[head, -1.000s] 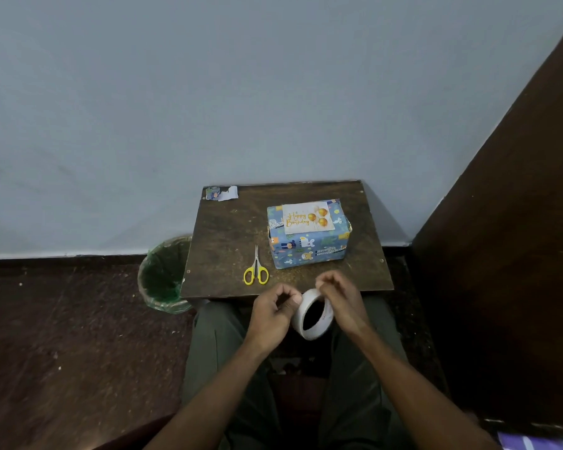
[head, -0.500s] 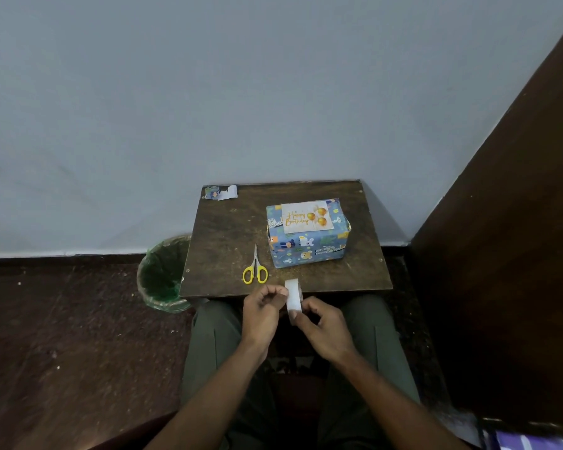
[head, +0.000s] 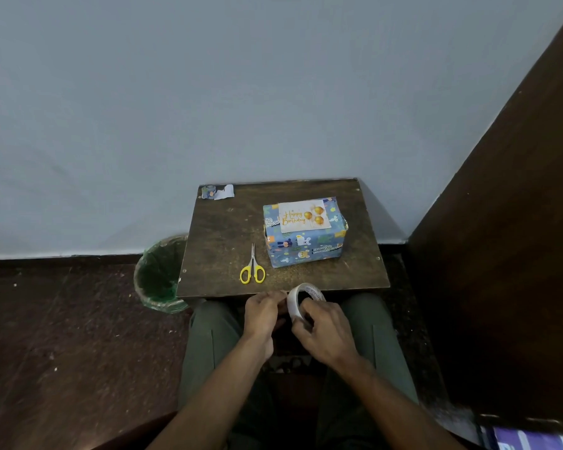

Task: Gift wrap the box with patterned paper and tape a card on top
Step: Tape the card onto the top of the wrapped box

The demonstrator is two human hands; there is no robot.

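White tape roll (head: 298, 303) sat gripped in the right hand (head: 322, 329) over the lap; the left hand (head: 263, 315) pinched at its edge. The wrapped box (head: 306, 245), card (head: 304, 216) on top, stood on the table (head: 221, 228) beside scissors (head: 252, 271).
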